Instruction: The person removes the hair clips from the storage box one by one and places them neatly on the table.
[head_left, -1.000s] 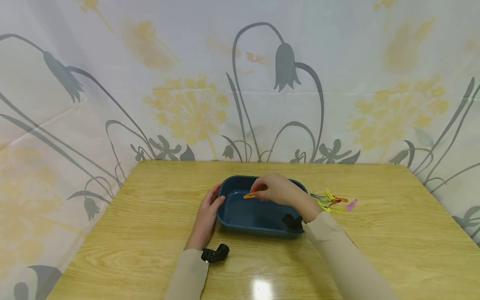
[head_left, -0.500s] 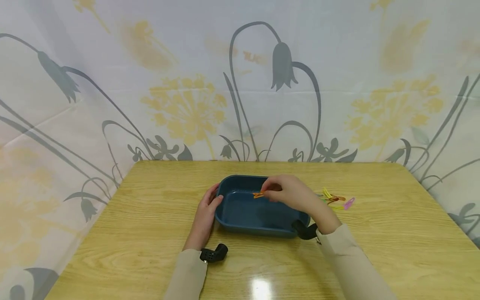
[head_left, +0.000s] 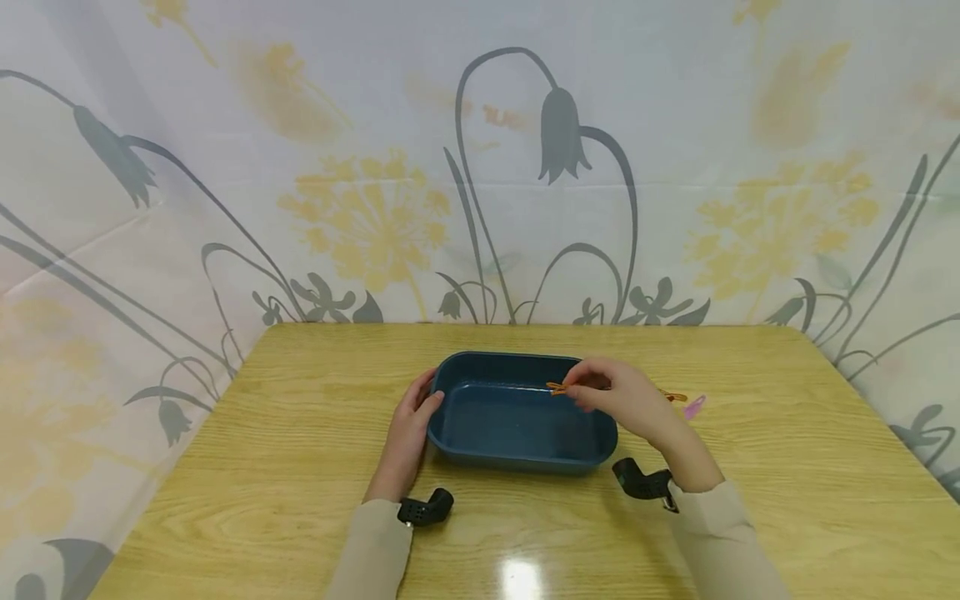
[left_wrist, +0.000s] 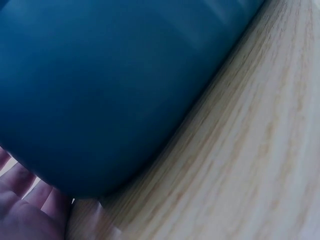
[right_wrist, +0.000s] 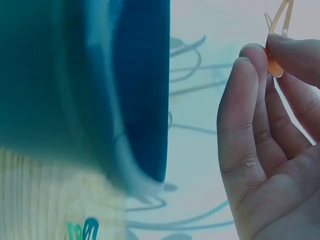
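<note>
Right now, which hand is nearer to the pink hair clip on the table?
Right. The right hand pinches an orange clip just left of the pink hair clip; the left hand rests on the blue tray's far side.

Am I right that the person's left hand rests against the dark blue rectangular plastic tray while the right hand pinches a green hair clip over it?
Not quite: the clip is orange, not green. The right hand pinches an orange hair clip over the dark blue rectangular plastic tray, as the head and right wrist views show. The left hand does rest against the tray's end.

Light wooden table (head_left: 285,467), blue rectangular tray (head_left: 517,454) at its centre, colourful hair clips (head_left: 686,402) — just right of it
</note>
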